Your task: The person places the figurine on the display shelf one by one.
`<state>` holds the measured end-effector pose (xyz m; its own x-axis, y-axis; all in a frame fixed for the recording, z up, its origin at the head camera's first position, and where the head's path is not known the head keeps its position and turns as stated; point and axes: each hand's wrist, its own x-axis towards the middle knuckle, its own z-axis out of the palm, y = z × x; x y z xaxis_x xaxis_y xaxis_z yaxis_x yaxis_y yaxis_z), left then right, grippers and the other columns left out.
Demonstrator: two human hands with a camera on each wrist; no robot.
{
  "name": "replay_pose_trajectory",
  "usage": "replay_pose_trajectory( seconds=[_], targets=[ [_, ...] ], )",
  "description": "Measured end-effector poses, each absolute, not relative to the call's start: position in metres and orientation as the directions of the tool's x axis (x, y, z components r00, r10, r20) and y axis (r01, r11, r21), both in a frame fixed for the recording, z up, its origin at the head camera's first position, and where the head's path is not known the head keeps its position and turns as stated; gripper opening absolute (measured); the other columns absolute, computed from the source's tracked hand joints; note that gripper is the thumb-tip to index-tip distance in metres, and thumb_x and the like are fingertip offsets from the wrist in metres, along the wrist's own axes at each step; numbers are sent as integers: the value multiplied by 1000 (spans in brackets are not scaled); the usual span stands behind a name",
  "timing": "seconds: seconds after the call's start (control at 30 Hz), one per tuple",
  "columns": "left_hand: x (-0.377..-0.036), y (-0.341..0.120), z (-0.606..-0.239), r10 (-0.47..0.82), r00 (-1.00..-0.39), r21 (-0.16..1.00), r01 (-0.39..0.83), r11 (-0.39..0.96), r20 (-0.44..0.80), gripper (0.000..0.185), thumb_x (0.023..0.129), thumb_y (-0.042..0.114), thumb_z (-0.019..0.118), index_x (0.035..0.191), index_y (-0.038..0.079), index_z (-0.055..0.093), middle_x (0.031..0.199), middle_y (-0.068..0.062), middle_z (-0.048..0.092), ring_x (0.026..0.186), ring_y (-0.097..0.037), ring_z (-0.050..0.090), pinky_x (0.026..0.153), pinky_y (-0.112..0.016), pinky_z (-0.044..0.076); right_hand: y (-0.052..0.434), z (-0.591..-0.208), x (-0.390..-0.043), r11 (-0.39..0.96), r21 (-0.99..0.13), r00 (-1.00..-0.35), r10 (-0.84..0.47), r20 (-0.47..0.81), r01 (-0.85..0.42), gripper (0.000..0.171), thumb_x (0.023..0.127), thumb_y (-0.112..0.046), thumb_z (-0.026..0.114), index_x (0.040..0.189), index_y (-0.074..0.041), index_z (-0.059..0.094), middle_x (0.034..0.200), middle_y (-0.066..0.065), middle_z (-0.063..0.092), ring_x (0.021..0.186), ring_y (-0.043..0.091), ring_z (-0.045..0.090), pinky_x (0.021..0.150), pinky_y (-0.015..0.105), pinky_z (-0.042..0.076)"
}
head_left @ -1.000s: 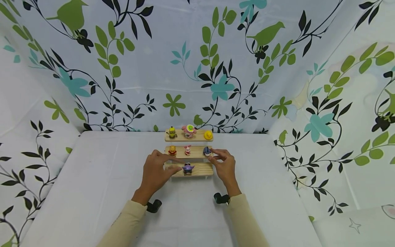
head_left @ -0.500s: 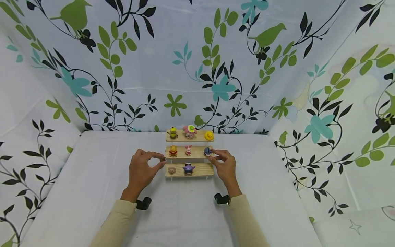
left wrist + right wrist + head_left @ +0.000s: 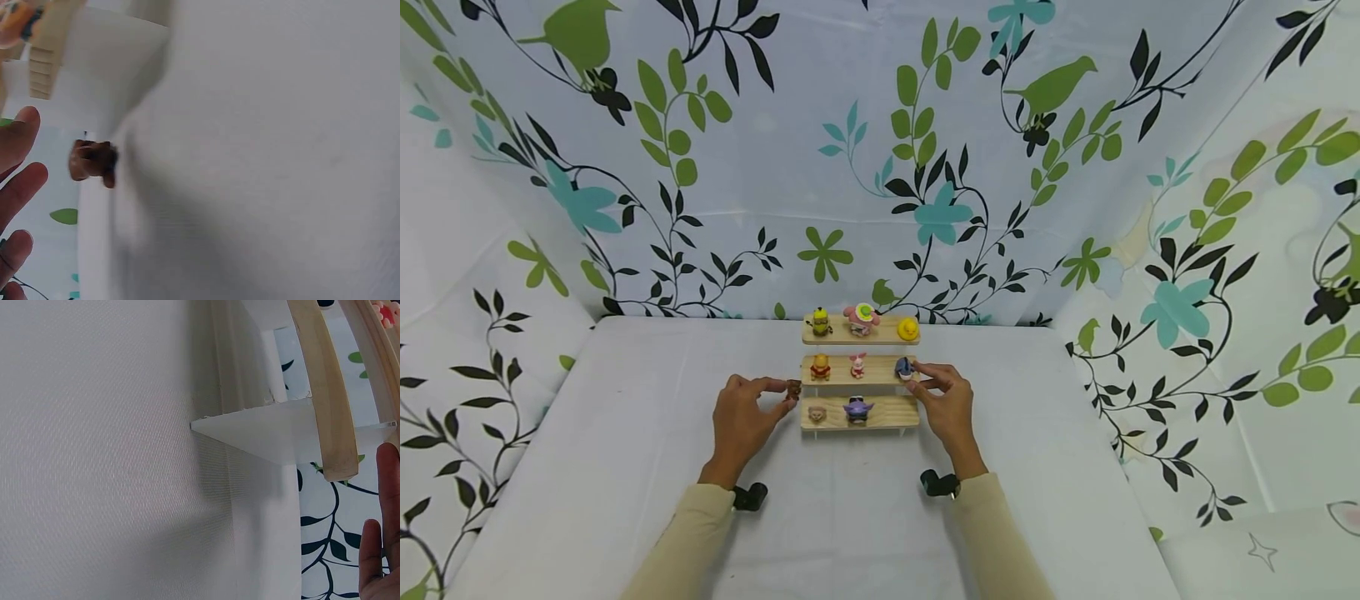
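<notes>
My left hand (image 3: 741, 419) has drawn back off the stepped shelf (image 3: 859, 414), now pinching a small brown figure (image 3: 793, 388) just left of it; right hand (image 3: 946, 406) stays, fingers loosely curled, holding nothing.

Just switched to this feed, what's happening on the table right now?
A person works at a three-tier wooden display shelf holding small toy figures. The left hand pinches a tiny brown figure beside the shelf's left end. The right hand rests at the shelf's right end, fingers by a small blue-grey figure on the middle tier.
</notes>
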<state>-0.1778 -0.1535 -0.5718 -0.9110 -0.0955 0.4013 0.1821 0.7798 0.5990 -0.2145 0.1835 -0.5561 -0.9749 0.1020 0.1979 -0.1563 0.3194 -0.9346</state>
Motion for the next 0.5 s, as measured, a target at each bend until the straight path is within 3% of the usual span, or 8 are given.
replay_pose_trajectory(
  seconds=[0.3,0.5],
  targets=[
    [-181,-151,-593,-104,-924,579,141,803,368,42,73,21,100,109,8,83,99,-7,82,84,-26,54,74,-42,41,184,-557,-215,327,-930,-972,104,211,-167,37,87,-14,87,123,-21,81,120,4,73,94,22,73,96,45,60],
    [-186,-149,-599,-117,-933,573,107,813,340,42,74,19,99,111,9,82,102,-6,82,88,-27,54,75,-42,41,184,-557,-215,316,-934,-973,104,207,-165,36,87,-15,87,123,-20,81,121,4,73,95,22,73,90,34,62]
  ],
)
